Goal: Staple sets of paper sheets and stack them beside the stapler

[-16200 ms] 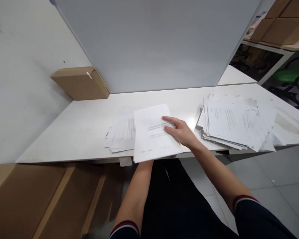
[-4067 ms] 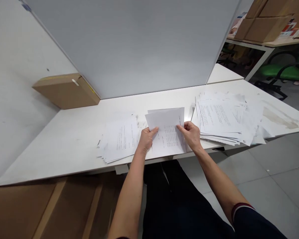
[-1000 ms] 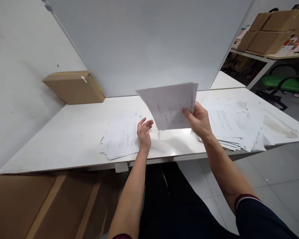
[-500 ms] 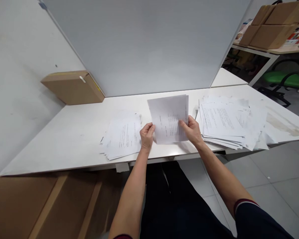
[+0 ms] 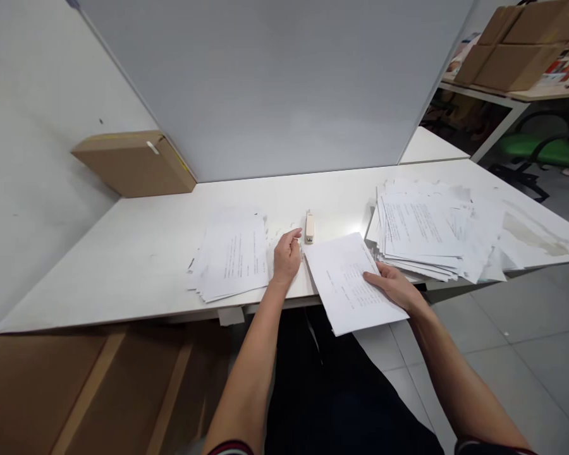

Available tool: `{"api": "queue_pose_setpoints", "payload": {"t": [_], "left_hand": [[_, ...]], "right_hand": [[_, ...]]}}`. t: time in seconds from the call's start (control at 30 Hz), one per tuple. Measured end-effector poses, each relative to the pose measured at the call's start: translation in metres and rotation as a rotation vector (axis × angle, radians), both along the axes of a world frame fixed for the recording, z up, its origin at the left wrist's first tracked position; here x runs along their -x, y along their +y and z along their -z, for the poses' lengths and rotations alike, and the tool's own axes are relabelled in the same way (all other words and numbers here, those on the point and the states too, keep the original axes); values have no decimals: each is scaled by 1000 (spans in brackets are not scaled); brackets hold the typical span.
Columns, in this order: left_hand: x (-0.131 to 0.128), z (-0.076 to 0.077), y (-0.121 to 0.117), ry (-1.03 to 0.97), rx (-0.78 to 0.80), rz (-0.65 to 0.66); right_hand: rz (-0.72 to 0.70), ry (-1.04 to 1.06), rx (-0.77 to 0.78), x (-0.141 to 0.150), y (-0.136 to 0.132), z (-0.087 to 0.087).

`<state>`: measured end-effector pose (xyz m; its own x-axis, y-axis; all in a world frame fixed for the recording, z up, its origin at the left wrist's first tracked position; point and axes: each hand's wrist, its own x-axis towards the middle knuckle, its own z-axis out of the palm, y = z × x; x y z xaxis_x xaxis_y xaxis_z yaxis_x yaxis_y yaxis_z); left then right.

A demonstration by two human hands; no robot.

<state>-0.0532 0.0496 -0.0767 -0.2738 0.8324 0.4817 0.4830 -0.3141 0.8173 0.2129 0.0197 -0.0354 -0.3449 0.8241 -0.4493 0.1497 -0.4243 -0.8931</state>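
My right hand (image 5: 392, 285) grips a few printed sheets of paper (image 5: 348, 294) by their right edge, thumb on top. The sheets are tilted and reach past the front edge of the table. My left hand (image 5: 287, 258) holds nothing and rests over the table, its fingers partly stretched toward a small beige stapler (image 5: 310, 227). The stapler lies lengthwise, just beyond the fingertips and apart from them. Left of that hand lies a loose pile of printed papers (image 5: 232, 259). A thicker, uneven stack of papers (image 5: 420, 227) sits to the right of the held sheets.
The white table (image 5: 137, 253) runs along an upright grey-white panel (image 5: 284, 88). A cardboard box (image 5: 133, 164) leans in the back left corner. More cardboard boxes (image 5: 512, 63) stand on another table at the right, by a green chair (image 5: 535, 148). Small scraps lie near the stapler.
My left hand has let go of the sheets. My right hand has drawn them down and right, toward me, uncovering the stapler. Both paper piles stay put.
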Motion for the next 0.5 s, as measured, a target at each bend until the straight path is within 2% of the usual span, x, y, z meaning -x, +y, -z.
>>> {"api": "queue_pose_setpoints", "payload": {"t": [0.27, 0.5], "left_hand": [[2, 2, 3, 271, 24, 67], [0, 4, 1, 348, 124, 39]], "right_hand": [[60, -117, -149, 13, 11, 5], [72, -186, -210, 19, 13, 1]]}}
